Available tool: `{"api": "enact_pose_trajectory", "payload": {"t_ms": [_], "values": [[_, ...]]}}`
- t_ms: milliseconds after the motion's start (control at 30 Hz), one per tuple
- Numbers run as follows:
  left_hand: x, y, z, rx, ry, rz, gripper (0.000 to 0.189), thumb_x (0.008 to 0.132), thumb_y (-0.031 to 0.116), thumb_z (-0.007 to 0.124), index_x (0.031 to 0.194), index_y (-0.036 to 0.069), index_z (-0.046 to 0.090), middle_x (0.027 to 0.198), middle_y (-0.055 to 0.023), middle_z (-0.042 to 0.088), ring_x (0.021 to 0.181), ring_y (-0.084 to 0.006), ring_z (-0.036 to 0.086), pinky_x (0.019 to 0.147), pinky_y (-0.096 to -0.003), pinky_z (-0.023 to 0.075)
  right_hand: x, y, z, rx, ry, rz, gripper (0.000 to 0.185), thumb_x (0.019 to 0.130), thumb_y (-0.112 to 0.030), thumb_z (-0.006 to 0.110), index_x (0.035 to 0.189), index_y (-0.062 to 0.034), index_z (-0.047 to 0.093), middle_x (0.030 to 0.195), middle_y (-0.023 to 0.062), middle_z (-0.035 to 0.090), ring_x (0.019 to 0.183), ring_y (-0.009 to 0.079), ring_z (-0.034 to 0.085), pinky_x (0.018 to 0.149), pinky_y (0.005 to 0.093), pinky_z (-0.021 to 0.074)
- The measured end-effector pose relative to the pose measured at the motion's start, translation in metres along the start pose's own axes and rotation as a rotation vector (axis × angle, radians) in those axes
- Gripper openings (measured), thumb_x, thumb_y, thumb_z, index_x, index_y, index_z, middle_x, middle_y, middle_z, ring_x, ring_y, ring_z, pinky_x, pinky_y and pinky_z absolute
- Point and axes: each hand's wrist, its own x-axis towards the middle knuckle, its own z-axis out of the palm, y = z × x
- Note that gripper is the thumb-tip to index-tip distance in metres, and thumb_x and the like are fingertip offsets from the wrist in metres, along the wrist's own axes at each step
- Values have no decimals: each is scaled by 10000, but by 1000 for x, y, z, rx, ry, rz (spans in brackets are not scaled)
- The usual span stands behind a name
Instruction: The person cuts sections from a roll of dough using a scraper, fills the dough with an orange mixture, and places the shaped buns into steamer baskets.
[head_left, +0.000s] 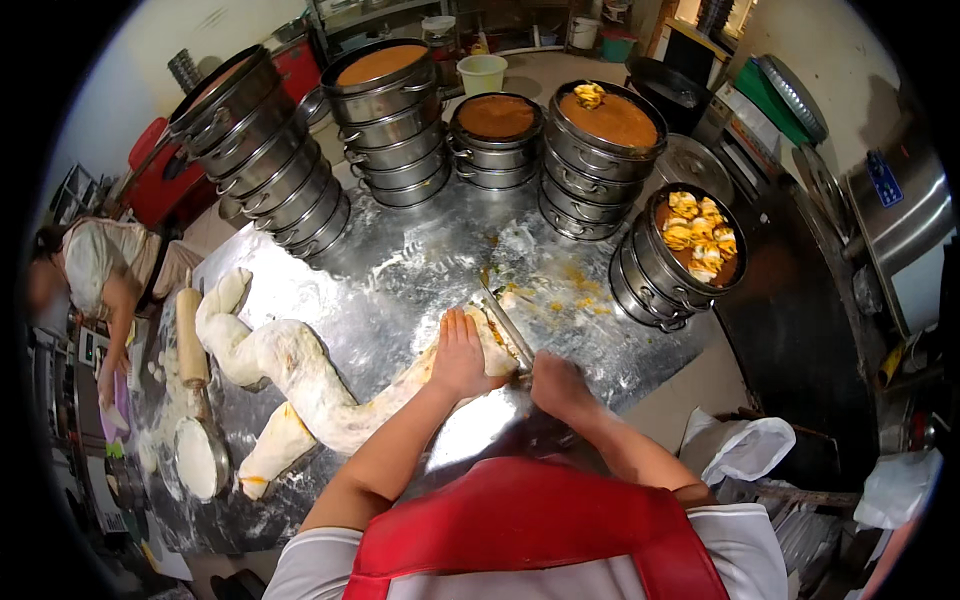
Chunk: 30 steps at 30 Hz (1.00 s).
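My left hand (459, 358) presses flat, fingers together, on the right end of a long filled dough roll (300, 367). Filling shows at the cut end beside it. My right hand (561, 386) is closed on the handle of a knife (508, 322), whose blade stands along that cut end. The roll winds to the left across a floured metal table (480, 247). A separate piece of filled dough (277, 450) lies below the roll's bend. At the left are a wooden rolling pin (192, 337) and a metal bowl of flour (201, 457).
Several stacks of metal steamers line the far side; the right steamer stack (652, 277) holds yellow-and-white dough pieces (701, 232) on top. One such piece sits on the neighbouring steamer stack (607, 150). Another person (105, 270) bends at the left edge. A white bag (739, 446) lies right.
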Motion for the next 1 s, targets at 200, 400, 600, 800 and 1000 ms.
{"api": "enact_pose_trajectory", "payload": {"t_ms": [200, 400, 600, 800, 1000], "values": [[4, -5, 5, -11, 17, -17, 1135, 559, 622, 641, 1233, -173, 194, 1303, -331, 205, 1251, -436, 150, 1048, -441, 106, 5, -10, 1, -40, -114, -34, 173, 690, -12, 448, 850, 51, 429, 716, 282, 564, 724, 442, 557, 672, 487, 442], [6, -12, 23, -69, 198, 36, 1079, 520, 540, 701, 1175, -198, 263, 1239, -355, 281, 1193, -465, 252, 1019, -467, 181, -8, -38, -23, -95, -119, 9, 239, 656, 0, 498, 866, 53, 398, 714, 265, 574, 721, 423, 570, 668, 475, 456], [7, -12, 19, -95, 236, 67, 1052, 532, 527, 688, 1163, -204, 273, 1216, -370, 292, 1172, -476, 273, 998, -482, 211, -12, -43, -20, -74, -182, -26, 256, 687, -28, 467, 905, 72, 377, 720, 279, 568, 719, 432, 563, 663, 488, 440], [6, -13, 20, -91, 179, 33, 1011, 556, 505, 670, 1193, -176, 278, 1241, -334, 307, 1207, -442, 255, 1025, -457, 166, 1, -44, -14, -100, -270, -90, 323, 672, -10, 468, 962, 89, 365, 757, 276, 569, 757, 430, 558, 679, 484, 435], [14, -12, 25, -52, 121, 33, 861, 635, 405, 600, 1185, -173, 279, 1233, -343, 307, 1210, -445, 246, 1030, -453, 151, 51, -39, 24, -69, -126, -126, 331, 671, 9, 469, 977, 91, 373, 744, 273, 567, 752, 425, 562, 675, 474, 446]]}}
